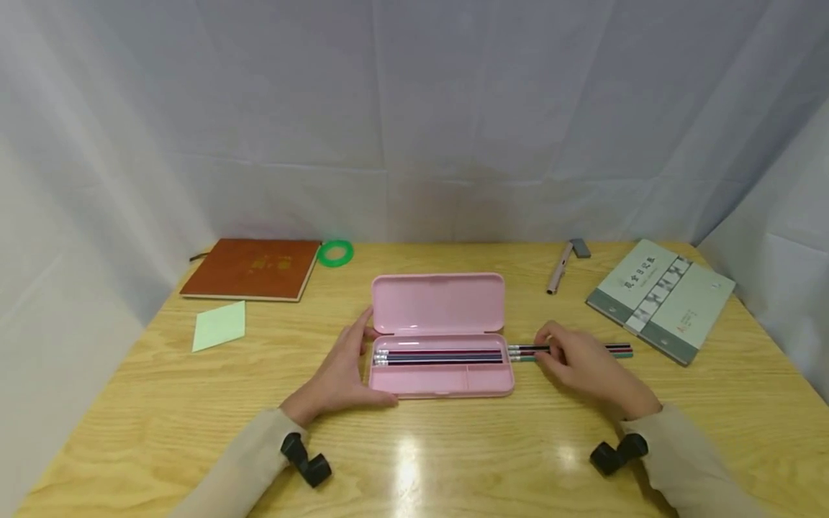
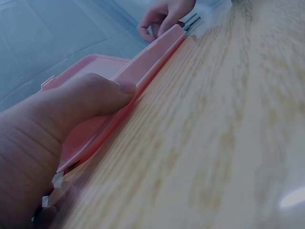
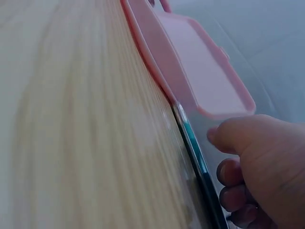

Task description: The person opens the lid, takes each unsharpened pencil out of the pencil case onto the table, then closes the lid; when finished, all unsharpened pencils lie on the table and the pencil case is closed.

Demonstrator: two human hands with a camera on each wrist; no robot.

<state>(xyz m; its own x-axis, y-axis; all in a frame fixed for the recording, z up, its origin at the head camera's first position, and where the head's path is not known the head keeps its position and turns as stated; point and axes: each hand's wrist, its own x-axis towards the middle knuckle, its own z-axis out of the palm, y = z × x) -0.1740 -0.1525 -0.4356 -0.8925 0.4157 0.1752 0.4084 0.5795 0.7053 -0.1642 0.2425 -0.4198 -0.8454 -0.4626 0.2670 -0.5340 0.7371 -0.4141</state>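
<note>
A pink pencil case (image 1: 443,385) lies with its lid (image 1: 438,303) raised at the back. Several dark striped pencils (image 1: 440,357) rest in its long rear compartment; the front compartments hold nothing visible. My left hand (image 1: 340,370) holds the case's left end, thumb along the front edge, fingers at the back corner. Outside the case, against its right end, lie several pencils (image 1: 619,350) in black, red and green, silver ends toward the case. Over these my right hand (image 1: 586,363) hovers with loosely bent fingers; in the right wrist view its thumb (image 3: 233,133) stands apart from the pencils (image 3: 194,148).
A brown notebook (image 1: 252,267), green tape ring (image 1: 335,253) and pale green paper (image 1: 220,326) lie to the left. Toward the right are a pinkish pen (image 1: 560,270), a grey eraser (image 1: 581,248) and a grey-green book (image 1: 667,298). A white curtain (image 1: 440,122) hangs behind the table.
</note>
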